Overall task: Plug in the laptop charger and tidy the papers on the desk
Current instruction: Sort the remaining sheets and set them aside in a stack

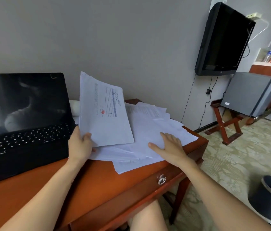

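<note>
White papers (141,139), black laptop (23,117), reddish-brown desk (98,177).

Bare left hand (79,144) and right hand (169,149), 2 bare forearms (51,189) (1 bare knee (148,219) too)

white printed papers (148,130) fanned across the desk's (98,180) right end; one sheaf (104,117) raised, tilted, beside the open black laptop (23,114).

Red-brown wooden desk (88,185), open laptop (23,117), scattered papers (148,130)
</note>
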{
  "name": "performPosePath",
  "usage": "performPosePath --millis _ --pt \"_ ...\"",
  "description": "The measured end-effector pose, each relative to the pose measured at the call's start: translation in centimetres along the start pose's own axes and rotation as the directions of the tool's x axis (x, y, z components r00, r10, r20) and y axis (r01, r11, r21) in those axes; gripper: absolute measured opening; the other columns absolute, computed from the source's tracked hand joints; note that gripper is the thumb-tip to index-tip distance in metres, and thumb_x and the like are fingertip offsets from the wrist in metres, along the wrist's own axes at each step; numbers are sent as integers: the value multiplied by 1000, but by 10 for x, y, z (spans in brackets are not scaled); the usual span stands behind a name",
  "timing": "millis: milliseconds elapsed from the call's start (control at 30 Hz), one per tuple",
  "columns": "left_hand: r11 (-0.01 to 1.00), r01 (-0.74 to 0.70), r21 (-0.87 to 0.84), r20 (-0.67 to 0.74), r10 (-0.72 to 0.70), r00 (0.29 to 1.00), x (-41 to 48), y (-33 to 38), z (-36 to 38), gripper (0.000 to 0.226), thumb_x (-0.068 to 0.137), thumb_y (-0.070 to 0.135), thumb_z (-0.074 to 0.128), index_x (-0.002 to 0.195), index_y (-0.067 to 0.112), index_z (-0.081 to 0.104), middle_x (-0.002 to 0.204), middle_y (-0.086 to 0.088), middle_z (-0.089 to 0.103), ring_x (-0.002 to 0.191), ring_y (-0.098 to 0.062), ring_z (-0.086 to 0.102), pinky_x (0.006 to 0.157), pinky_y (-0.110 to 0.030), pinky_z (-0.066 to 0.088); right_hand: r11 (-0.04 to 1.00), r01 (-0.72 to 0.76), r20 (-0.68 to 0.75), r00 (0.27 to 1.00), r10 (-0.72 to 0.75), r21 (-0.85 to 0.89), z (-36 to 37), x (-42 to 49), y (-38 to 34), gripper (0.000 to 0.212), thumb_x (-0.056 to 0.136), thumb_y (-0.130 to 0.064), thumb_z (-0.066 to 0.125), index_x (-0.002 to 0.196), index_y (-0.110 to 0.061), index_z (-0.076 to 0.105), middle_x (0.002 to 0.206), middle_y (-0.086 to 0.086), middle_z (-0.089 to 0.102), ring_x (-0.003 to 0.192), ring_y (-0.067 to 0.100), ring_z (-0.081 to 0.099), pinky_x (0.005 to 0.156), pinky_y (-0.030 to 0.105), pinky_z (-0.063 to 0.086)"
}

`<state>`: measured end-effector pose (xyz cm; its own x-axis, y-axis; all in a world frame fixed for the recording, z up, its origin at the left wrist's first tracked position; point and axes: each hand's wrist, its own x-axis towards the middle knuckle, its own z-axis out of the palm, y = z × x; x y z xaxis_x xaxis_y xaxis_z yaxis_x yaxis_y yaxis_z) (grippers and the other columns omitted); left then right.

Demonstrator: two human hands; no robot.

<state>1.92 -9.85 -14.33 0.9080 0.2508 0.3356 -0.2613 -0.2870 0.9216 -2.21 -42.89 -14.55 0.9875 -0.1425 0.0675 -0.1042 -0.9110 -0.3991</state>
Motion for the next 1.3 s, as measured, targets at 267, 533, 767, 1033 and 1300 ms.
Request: performPosePath --millis 267,533,767,1033,1300 --pt "998 35 -44 -48 -37 998 -5 0 -8 20 104 7 48 121 17 54 116 -7 67 51 -25 70 50 -27 56 989 149 207 967 -146 4 -9 -11 7 122 65 -94 52 160 -41 -3 168 -6 -18 152 11 -24 123 50 -13" --pt "996 38 -75 -50 -42 998 -9 2 -7 22 104 6 48 121 19 54 122 -8 66 57 -32 71 49 -28 58 981 159 58 984 -166 109 -7 -22 5 86 81 -78 60 154 -41 34 164 -16 23 152 8 11 126 49 0" --pt "996 31 -82 -117 -41 992 -15 8 -7 16 106 11 46 117 20 53 124 -4 65 51 -28 70 65 -48 62 953 159 -310 948 -75 256 12 -26 6 28 103 -27 55 128 -21 68 133 -6 66 125 23 54 119 46 32" --pt "978 27 -206 -220 -74 973 -20 21 -8 20 105 8 43 119 18 52 124 -1 64 56 -30 73 56 -38 59 756 172 -477 855 203 631 13 -18 3 20 100 -37 62 91 -20 69 89 -13 71 89 4 64 81 31 52" --pt "987 -32 -160 -277 -14 961 -21 31 -8 25 105 -2 41 126 3 53 124 -8 64 64 7 69 54 -11 52 525 280 -543 705 456 804 -11 -15 -8 21 100 -29 63 101 -9 69 92 -10 69 75 -12 60 68 4 43"
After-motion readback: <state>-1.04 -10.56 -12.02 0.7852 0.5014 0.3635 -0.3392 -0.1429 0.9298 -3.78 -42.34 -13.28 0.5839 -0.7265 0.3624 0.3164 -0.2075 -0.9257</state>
